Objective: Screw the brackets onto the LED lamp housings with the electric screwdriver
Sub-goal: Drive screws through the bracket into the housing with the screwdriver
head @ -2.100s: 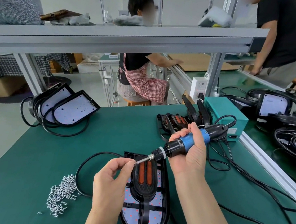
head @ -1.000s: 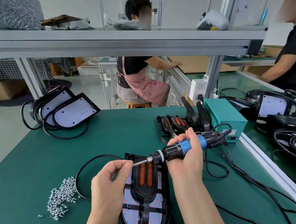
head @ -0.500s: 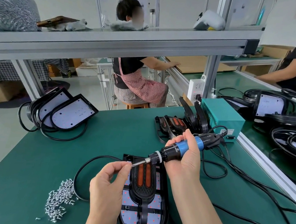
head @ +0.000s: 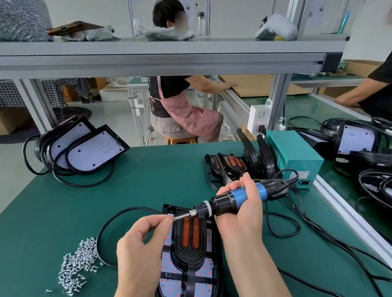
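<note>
Left hand (head: 142,246) is pinched thumb-to-forefinger at the bit tip, apparently on a screw, too small to confirm. Right hand (head: 243,217) is wrapped round the blue-and-black corded electric screwdriver (head: 233,198), tilted at frame centre. Black D-shaped LED lamp housing (head: 218,291) is laid on the green desk (head: 64,207) at lower centre, with a black orange-slotted bracket (head: 187,253) seated on it. Step judged: screw being loaded. Next, the bit must be stood over a bracket hole.

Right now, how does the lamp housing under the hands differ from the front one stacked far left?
The near housing lies flat; the far-left housing leans tilted. The near housing carries a black bracket; the far-left housing carries none. Both have black rims.
</note>
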